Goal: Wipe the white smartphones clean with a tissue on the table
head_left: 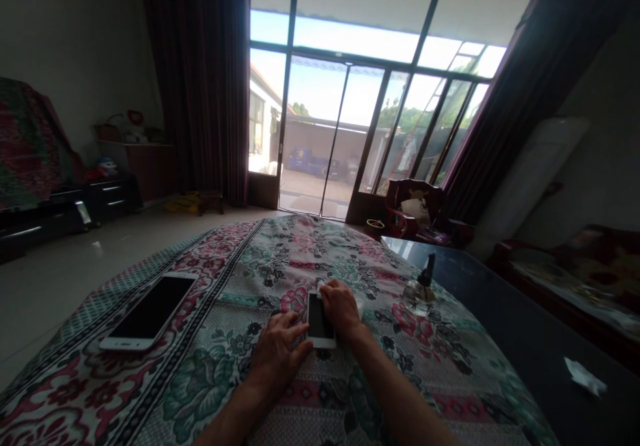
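Note:
A small white phone (318, 323) lies face up on the floral cloth (240, 379) in front of me. My left hand (276, 349) rests beside it, fingers spread, thumb against its lower left edge. My right hand (340, 307) is closed on a small white wipe (320, 291), pressing it onto the phone's top end. A larger white phone (150, 311) with a dark screen lies flat to the left, untouched.
A small glass bottle (421, 293) with a dark top stands right of my hands. Beyond the cloth lies a dark tabletop (525, 339) with a crumpled white scrap (584, 376). Glass doors (350, 139), a wooden chair (415, 209) and a low cabinet (60, 213) stand beyond.

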The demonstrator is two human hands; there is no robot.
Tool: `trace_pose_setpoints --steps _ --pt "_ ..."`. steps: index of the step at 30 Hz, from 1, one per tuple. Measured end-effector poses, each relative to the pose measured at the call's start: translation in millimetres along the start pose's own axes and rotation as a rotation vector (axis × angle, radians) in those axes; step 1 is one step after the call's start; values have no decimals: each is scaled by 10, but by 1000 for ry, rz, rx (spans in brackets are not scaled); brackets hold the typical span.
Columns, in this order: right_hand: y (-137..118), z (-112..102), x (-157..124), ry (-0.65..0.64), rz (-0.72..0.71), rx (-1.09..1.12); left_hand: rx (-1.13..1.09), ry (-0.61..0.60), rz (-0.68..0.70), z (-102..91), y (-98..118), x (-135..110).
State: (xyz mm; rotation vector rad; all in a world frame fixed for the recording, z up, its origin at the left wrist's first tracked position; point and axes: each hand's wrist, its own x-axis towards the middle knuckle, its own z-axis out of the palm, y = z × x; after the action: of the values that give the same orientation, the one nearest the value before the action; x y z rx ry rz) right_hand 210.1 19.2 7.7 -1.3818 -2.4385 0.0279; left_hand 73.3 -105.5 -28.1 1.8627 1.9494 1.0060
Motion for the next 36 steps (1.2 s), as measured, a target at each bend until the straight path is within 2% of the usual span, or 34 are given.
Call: trace_pose_setpoints --steps 9,14,19,28,36 --pt "-159 50 14 7 -95 44 10 0 34 -6 -7 -2" --pt "-142 45 -41 19 -168 99 -5 58 57 44 -50 -7" --pt "-110 8 -238 23 -288 173 -23 147 71 116 -113 -1" --pt "-162 -186 -633 -47 -402 206 -19 157 90 91 -101 -12" --pt "-148 -247 -892 -56 -418 258 28 155 164 134 -177 -32"
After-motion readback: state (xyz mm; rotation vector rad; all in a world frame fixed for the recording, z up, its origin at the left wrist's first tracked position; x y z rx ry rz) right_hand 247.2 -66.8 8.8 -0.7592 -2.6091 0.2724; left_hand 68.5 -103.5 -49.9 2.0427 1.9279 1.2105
